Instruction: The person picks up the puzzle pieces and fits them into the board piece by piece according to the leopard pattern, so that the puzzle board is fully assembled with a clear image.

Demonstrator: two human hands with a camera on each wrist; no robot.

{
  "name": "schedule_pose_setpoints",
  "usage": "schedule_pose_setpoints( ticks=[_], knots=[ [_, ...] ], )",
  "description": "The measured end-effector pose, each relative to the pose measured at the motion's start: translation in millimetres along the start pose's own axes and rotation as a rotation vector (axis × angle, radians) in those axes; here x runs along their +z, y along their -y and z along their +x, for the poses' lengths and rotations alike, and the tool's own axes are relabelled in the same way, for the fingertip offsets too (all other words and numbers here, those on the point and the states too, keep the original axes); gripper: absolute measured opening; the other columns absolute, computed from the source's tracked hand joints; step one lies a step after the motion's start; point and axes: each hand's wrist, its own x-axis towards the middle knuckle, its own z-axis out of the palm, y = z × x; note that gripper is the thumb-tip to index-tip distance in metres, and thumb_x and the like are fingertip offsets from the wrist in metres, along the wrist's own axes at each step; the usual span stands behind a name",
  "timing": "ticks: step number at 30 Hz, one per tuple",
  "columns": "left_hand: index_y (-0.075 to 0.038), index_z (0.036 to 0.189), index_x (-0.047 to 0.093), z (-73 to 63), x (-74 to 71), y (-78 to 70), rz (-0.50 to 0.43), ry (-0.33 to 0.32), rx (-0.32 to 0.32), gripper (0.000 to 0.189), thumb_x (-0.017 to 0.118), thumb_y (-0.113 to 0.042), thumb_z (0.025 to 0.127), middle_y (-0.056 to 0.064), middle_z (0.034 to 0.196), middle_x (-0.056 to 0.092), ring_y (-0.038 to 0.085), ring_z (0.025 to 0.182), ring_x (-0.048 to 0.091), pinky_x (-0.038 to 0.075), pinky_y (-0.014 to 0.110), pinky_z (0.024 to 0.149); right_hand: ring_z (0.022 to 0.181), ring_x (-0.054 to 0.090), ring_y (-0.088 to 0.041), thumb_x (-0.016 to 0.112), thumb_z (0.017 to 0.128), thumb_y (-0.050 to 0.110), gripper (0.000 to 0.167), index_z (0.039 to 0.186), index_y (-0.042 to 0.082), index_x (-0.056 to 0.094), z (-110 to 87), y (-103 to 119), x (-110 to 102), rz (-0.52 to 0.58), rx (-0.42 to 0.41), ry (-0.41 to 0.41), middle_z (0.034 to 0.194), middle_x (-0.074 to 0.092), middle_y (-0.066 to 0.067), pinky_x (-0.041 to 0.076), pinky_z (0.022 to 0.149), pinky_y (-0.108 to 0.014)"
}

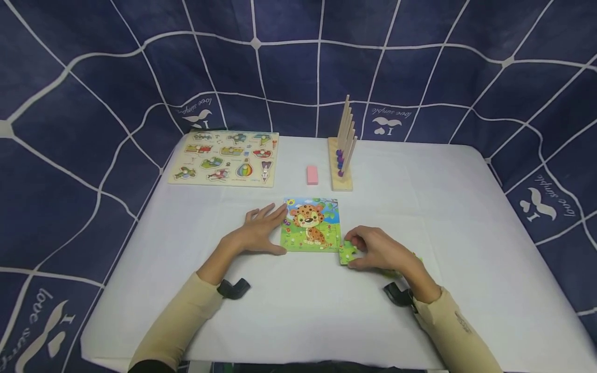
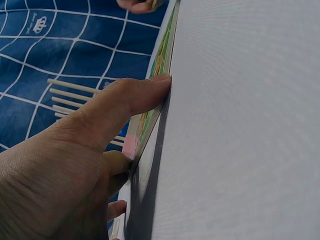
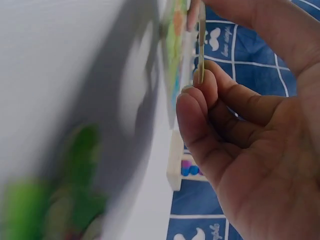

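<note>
The green jigsaw piece (image 1: 345, 254) is pinched between the thumb and fingers of the right hand (image 1: 377, 248), just off the lower right corner of the leopard jigsaw puzzle (image 1: 298, 239), which lies flat at the centre of the head frame. The left hand (image 1: 258, 231) is spread along the puzzle's left edge, its thumb at the lower left corner. The likeliest trouble is the piece slipping or twisting, since the right wrist view shows it edge-on and raised, pinched only by its rim. If it dropped or pushed sideways against the corner, it could jar the puzzle; uneven pressure from the left hand could also skew the board or part its seams. The head view shows no clear gap in the puzzle, and whether the piece touches it I cannot tell. The closest obstacle is the loose jigsaw pieces (image 1: 391, 273), partly hidden under the right wrist, where a low forearm or the black wrist mount (image 1: 398, 295) might sweep them over the white tabletop (image 1: 298, 316). Above the puzzle lie a pink block (image 1: 312, 175) and a wooden rod stand (image 1: 342, 185) with blue and purple beads (image 1: 340, 161); the vehicle peg puzzle (image 1: 221, 180) lies upper left, well apart.
</note>
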Motion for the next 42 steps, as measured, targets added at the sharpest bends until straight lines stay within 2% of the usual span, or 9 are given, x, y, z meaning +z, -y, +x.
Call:
schedule_pose_setpoints(
  ticks=[10, 14, 19, 24, 31, 42],
  knots=[
    [-0.015, 0.157, 0.012, 2.0, 0.5, 1.8, 0.01, 0.001, -0.002, 0.113, 0.072, -0.062, 0.074, -0.003, 0.166, 0.001, 0.031, 0.154, 0.0, 0.007, 0.059, 0.119, 0.076, 0.05, -0.014, 0.088, 0.067, 0.027, 0.052, 0.11, 0.007, 0.066, 34.7, 16.5, -1.2, -0.029, -0.118, -0.018, 0.082, 0.058, -0.004, 0.042, 0.066, -0.025],
    [-0.015, 0.157, 0.012, 1.6, -0.2, 0.8, 0.019, 0.006, -0.006, 0.113, 0.071, -0.063, 0.074, -0.003, 0.166, 0.001, 0.031, 0.154, 0.0, 0.007, 0.059, 0.119, 0.076, 0.049, -0.013, 0.087, 0.067, 0.026, 0.052, 0.111, 0.007, 0.066, 45.3, 21.2, 1.7, -0.028, -0.15, -0.041, 0.081, 0.057, -0.001, 0.042, 0.066, -0.025],
    [-0.015, 0.157, 0.013, 0.9, -1.4, -0.4, 0.02, 0.003, -0.007, 0.112, 0.072, -0.063, 0.074, -0.002, 0.166, 0.003, 0.031, 0.154, 0.001, 0.007, 0.059, 0.119, 0.075, 0.048, -0.011, 0.087, 0.068, 0.025, 0.049, 0.107, 0.006, 0.066, 57.0, 29.8, 8.8, -0.025, -0.202, -0.07, 0.081, 0.057, 0.001, 0.043, 0.067, -0.024],
    [-0.015, 0.157, 0.012, 1.0, -0.7, 0.1, 0.016, 0.005, -0.005, 0.112, 0.071, -0.062, 0.075, -0.002, 0.166, 0.003, 0.031, 0.154, 0.001, 0.006, 0.059, 0.119, 0.075, 0.048, -0.01, 0.086, 0.07, 0.025, 0.05, 0.11, 0.003, 0.066, 69.5, 39.4, 20.5, -0.036, -0.246, -0.056, 0.084, 0.058, 0.001, 0.044, 0.068, -0.023],
    [-0.015, 0.157, 0.011, 1.6, -0.5, 1.1, -0.004, 0.001, 0.002, 0.112, 0.072, -0.062, 0.075, -0.002, 0.166, 0.003, 0.03, 0.154, 0.0, 0.006, 0.058, 0.119, 0.075, 0.047, -0.01, 0.085, 0.072, 0.025, 0.052, 0.114, 0.002, 0.065, 83.4, 52.7, 33.8, -0.029, -0.216, -0.032, 0.087, 0.058, 0.0, 0.043, 0.068, -0.022],
    [-0.015, 0.157, 0.01, 1.0, -0.8, 3.2, 0.01, 0.009, 0.009, 0.112, 0.069, -0.064, 0.077, -0.003, 0.166, 0.002, 0.029, 0.154, -0.001, 0.007, 0.057, 0.119, 0.081, 0.05, -0.012, 0.086, 0.072, 0.029, 0.054, 0.116, 0.003, 0.066, 95.9, 62.3, 41.3, -0.07, -0.184, -0.01, 0.09, 0.06, 0.0, 0.045, 0.076, -0.026]
  ],
)
